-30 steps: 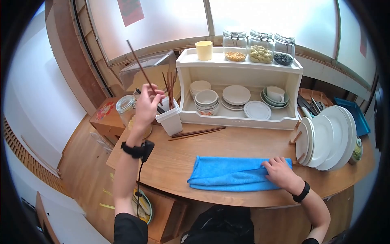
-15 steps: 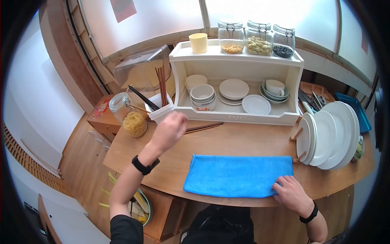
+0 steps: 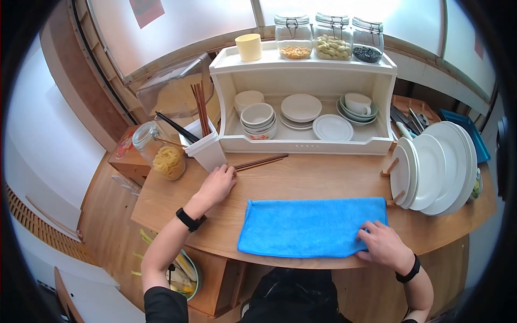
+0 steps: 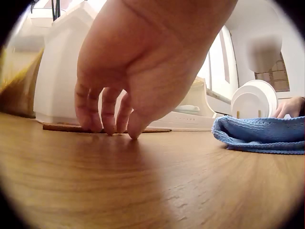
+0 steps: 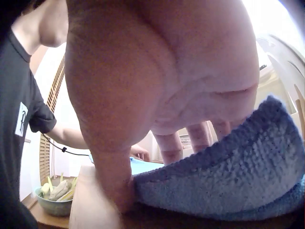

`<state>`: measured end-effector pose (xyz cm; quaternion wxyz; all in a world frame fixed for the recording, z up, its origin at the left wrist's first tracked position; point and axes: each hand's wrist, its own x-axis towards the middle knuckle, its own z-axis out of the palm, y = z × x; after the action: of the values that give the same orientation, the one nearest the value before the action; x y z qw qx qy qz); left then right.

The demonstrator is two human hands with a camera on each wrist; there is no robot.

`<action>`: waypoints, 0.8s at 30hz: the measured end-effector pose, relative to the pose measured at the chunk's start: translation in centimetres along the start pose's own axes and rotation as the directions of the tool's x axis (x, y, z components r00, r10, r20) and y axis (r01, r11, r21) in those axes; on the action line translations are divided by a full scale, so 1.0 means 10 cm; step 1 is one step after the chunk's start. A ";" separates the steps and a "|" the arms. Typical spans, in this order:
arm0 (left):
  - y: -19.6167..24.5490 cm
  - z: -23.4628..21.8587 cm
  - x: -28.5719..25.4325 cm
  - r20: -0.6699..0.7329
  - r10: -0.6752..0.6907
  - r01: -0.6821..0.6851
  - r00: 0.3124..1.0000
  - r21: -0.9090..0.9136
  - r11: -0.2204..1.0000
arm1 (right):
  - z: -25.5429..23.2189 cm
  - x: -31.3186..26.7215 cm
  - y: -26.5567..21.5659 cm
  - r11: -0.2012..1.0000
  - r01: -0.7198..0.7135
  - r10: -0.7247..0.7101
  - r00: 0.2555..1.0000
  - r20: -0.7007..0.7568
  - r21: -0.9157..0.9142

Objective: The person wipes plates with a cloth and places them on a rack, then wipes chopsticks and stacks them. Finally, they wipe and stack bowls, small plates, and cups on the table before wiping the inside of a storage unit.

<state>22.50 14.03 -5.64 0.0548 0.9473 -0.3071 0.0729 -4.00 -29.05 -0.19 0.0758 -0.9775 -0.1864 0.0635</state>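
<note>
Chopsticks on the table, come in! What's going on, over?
Left hand at loose chopsticks, fingertips down. Right hand pinching blue cloth. White holder stands close beside left hand.

White shelf [image 3: 301, 146]: bowls [image 3: 257, 123], plates [image 3: 301, 107] & mug [image 3: 357, 104] inside; yellow cup [image 3: 248, 47] + 3 glass jars [image 3: 334, 46] on top. Pasta jar [image 3: 168, 160] to L. Big plates [image 3: 429, 173] upright in rack [image 3: 386, 173], R; blue tray [image 3: 472, 141] behind. Veg [image 3: 184, 275] in basin [image 3: 198, 281] below.

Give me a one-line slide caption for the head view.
Left hand beside loose chopsticks, right hand gripping blue cloth.
</note>
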 end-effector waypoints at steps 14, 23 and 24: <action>-0.05 0.02 -0.04 -0.054 0.017 -0.016 0.998 0.018 1.000 | 0.01 0.08 0.01 1.000 0.007 -0.007 1.000 0.002 0.001; 1.01 -0.66 -0.20 -0.040 0.054 -0.066 0.998 -0.446 0.893 | 0.03 0.04 -0.04 1.000 0.002 -0.002 0.999 -0.047 0.004; 1.15 -0.61 -0.22 -0.040 0.135 -0.138 0.990 -0.473 0.870 | 0.03 0.05 -0.04 1.000 -0.002 0.002 0.999 -0.044 -0.003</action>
<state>13.26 6.93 0.69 0.2803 0.8808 -0.3815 0.0017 -3.78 -28.44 -0.46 0.0782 -0.9790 -0.1838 0.0420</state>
